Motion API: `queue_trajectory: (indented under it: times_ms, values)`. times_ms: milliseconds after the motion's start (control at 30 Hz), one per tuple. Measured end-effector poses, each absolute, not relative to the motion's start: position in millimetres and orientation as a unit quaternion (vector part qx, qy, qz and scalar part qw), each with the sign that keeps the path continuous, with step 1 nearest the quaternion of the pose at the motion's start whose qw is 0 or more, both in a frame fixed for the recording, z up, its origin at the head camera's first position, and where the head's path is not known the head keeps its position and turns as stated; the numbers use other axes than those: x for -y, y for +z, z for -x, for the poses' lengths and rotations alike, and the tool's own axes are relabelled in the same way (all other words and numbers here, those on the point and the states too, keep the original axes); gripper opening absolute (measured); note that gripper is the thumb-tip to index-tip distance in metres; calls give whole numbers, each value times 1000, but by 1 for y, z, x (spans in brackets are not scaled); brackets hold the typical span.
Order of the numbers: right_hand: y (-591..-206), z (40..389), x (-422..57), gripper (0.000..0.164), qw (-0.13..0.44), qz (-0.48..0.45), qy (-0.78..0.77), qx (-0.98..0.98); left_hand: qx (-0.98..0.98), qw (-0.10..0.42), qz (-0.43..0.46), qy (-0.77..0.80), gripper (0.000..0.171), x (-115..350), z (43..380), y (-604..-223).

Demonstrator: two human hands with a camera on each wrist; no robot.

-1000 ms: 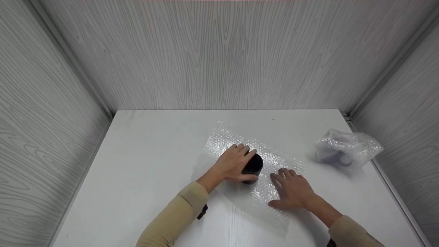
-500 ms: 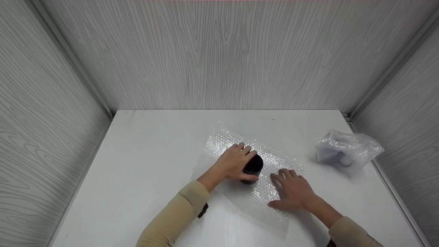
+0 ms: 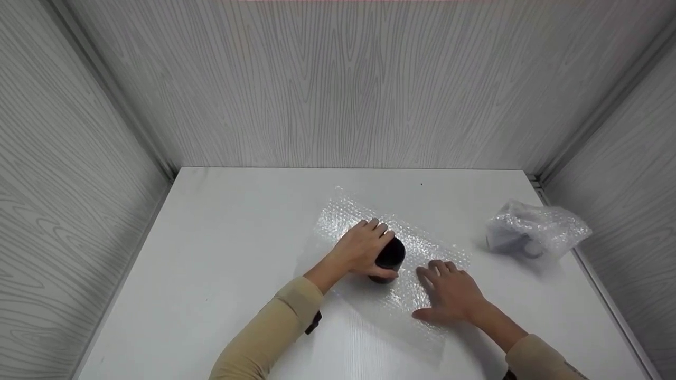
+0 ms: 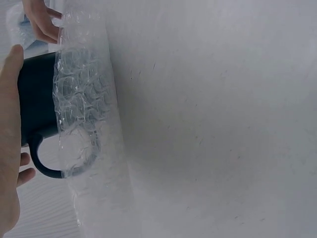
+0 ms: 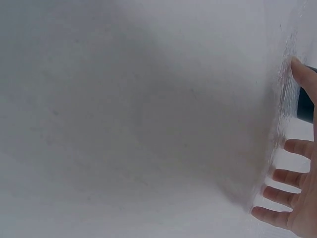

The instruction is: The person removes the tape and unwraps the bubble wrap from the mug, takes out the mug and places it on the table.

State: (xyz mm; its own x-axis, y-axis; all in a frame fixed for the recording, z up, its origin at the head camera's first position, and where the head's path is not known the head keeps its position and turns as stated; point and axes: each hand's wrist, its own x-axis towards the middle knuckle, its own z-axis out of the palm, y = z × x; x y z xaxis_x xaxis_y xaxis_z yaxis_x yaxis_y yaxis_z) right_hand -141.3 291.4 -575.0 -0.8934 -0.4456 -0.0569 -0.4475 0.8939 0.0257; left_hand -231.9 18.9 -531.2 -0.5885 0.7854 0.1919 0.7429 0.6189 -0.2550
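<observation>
- Pale wood-grain panels close in your workspace: a back wall [image 3: 338, 84], a left wall [image 3: 68, 174] and a right wall [image 3: 628, 174], with grey trim along the corners.
- Between them you have a white tabletop [image 3: 232, 243], with a small dark speck near its far edge.
- Your bubble wrap sheet [image 3: 346, 211] lies aslant on that surface, around the middle and towards you, glossy where the light catches its bubbles.
- On the sheet stands the black mug [image 3: 392, 254], set on one end; you cannot tell from these views whether its mouth faces up.
- Its handle [image 4: 37, 156] shows below the palm in the left wrist view, where bubbled film overlaps the rest of the loop.
- Your left hand [image 3: 364, 247] grips the mug, thumb along the near side and fingers bent over the far side.
- Your right hand [image 3: 449, 293] rests on the sheet just to the right of the mug, fingers spread and thumb held out, well apart from your left hand.
- In the right wrist view, the dark side of the mug appears behind your right thumb.
- Off to your right, near the table's right edge, sits a crumpled bubble-wrapped bundle [image 3: 538, 227]; a pale object with a curved part shows blurrily through it.
- You wear tan sleeves [image 3: 269, 332], and a dark piece [image 3: 313, 323] shows beneath your left cuff.
</observation>
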Motion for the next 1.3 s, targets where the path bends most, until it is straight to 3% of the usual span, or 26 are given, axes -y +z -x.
queue_trajectory:
  times_ms: [800,1133,1300]
  values:
    - [-575,141,-292,104,12,240,30,-970,912,177,365,57,92,-20,221,-531]
    - [-572,141,-291,106,37,224,7,-974,915,134,372,83,105,-19,224,-528]
    - [-573,141,-291,106,38,224,12,-974,906,112,403,68,103,-15,229,-526]
